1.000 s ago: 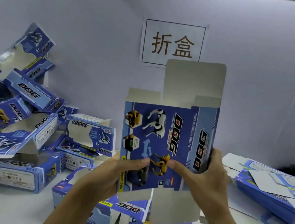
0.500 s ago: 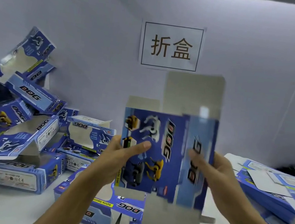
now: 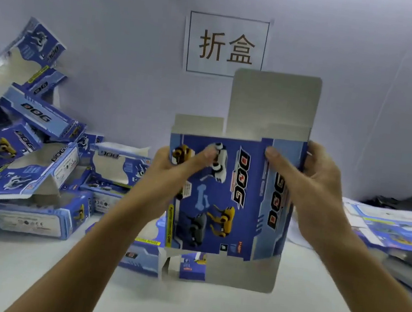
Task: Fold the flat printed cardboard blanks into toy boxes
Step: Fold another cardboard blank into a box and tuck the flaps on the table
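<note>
White surface [image 3: 32,277] below, both hands pinch the blank [image 3: 231,197]: left [image 3: 172,172], right [image 3: 307,177]; uneven squeezing could crease a panel off its score

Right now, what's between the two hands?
In the head view, only the printed blue panel of the cardboard blank: the left hand grips its left edge and the right hand its right side panel. Nothing else sits between them.
</note>
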